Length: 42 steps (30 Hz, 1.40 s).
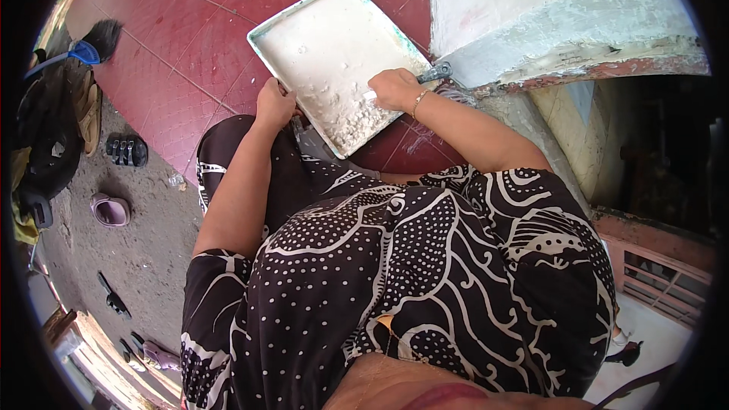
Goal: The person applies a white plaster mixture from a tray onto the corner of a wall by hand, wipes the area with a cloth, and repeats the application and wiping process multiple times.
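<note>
White paste in a metal tray (319, 38) over the red tiled floor (175, 53).
Left hand (275, 103) grips the tray's near edge; right hand (393, 89), closed around a scraper (434, 73), rests in the paste.

Red tiled floor (175, 38), sandals (126, 149)

A rectangular metal tray (326, 38) with a pale green rim lies tilted over the red tiled floor, its near corner low. It is coated in whitish paste, with lumps gathered at the near end. A dark-handled scraper (433, 74) reaches in from its right edge.
</note>
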Each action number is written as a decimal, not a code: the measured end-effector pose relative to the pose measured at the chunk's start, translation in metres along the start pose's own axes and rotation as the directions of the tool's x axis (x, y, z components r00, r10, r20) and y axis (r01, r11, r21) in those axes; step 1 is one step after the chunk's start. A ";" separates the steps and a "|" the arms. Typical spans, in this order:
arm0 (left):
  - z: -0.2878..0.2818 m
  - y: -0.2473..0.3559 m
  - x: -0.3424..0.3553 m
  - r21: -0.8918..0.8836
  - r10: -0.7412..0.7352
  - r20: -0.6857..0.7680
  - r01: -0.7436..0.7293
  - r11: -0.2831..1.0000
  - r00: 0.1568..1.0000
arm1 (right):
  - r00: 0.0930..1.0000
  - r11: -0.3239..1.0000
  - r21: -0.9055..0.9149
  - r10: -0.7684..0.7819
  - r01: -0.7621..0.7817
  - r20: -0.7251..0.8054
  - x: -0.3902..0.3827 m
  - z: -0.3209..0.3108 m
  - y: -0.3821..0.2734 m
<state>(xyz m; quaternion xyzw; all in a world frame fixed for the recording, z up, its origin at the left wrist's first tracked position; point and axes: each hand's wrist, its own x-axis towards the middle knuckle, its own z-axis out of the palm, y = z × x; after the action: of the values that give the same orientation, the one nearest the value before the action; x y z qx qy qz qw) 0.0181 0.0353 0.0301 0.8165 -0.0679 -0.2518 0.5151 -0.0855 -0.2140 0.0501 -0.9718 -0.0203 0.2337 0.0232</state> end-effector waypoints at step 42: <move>0.002 -0.009 0.005 -0.055 0.002 -0.001 -0.002 0.998 1.000 | 0.931 0.893 -0.327 0.354 -0.309 0.087 0.009 0.012 0.005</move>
<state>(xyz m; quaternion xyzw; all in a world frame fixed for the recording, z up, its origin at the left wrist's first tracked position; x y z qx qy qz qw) 0.0201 0.0354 0.0201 0.8022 -0.0614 -0.2526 0.5375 -0.0829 -0.2179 0.0355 -0.9331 0.1081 0.2978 -0.1701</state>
